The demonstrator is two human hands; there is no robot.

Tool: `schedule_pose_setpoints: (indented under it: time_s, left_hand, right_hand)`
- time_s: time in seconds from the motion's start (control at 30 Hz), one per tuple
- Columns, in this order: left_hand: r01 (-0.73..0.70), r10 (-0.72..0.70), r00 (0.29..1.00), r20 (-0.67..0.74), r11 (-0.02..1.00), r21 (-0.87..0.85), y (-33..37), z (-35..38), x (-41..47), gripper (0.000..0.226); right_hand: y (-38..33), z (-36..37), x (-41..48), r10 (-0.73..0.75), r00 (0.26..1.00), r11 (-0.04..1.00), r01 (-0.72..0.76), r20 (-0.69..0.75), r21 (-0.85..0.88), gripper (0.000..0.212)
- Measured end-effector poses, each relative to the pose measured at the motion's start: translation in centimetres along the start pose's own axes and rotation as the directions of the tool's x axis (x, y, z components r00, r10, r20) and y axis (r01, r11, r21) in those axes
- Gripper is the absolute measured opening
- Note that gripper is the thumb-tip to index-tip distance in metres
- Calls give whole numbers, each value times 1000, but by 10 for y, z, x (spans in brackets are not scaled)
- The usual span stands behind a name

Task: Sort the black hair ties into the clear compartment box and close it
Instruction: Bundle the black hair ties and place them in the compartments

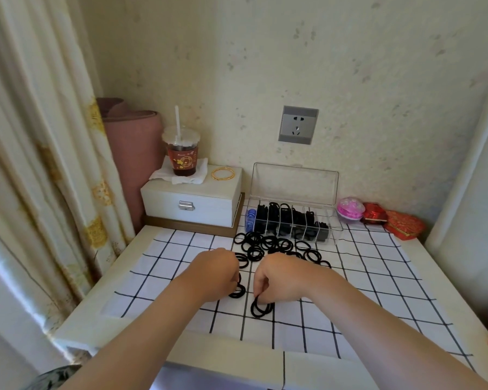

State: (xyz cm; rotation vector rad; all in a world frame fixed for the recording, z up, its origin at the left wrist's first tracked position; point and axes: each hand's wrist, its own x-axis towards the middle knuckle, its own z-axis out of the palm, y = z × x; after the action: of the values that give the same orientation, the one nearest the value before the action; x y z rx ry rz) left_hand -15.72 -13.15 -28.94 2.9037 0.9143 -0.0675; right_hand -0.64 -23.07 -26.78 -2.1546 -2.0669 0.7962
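Loose black hair ties (276, 249) lie heaped on the checked cloth (378, 277), just in front of the clear compartment box (293, 220). Its lid (293, 181) stands open and several compartments hold ties. The right hand (279, 280) pinches a small bundle (261, 306) against the cloth. The left hand (217, 268), fingers curled, grips a few ties (237, 291) just beside it.

Both bare forearms stretched forward from the lower edge of the view, with the wrists close together. The left hand (217, 270) had its knuckles up and its fingers curled around a few black hair ties (238, 291). The right hand (278, 278), just beside it, pinched a second bunch of ties (261, 308) with bent fingertips.
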Motion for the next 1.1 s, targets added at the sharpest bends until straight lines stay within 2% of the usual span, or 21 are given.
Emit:
schedule_pose_setpoints:
  time_s: [0.1,0.2,0.27,0.33,0.43,0.57,0.77,0.93,1.1]
  left_hand:
    - [-10,10,1000,-13,1000,-1,-2,2,2,22]
    - [-14,13,1000,-1,998,-55,-8,0,2,25]
    - [-11,12,1000,9,996,-92,-13,0,3,26]
    - [-17,18,1000,10,994,-112,-17,0,4,26]
    - [-18,21,1000,16,989,-143,-19,3,6,25]
    - [4,-3,1000,5,978,-206,-23,5,10,22]
    - [43,-42,999,13,882,-469,-28,0,20,24]
    - [17,-28,1000,-12,840,-542,-28,-5,23,14]
    - [-6,-1,1000,-12,796,-605,-26,-7,24,12]
  right_hand:
    - [3,-3,4,-2,997,1000,3,-73,16,12]
    - [8,-8,10,27,967,998,-12,-254,58,19]
    - [13,-10,16,34,941,999,-27,-337,24,26]
    - [16,-8,23,30,934,998,-48,-356,-42,30]
    - [22,-2,35,5,928,987,-63,-371,-145,26]
    - [21,-4,45,13,945,965,-98,-327,-244,26]
    - [22,-14,47,14,973,926,-100,-232,-363,16]
    - [20,-22,43,29,987,933,-84,-160,-349,24]
    - [22,-23,40,87,985,957,-124,-148,-263,13]
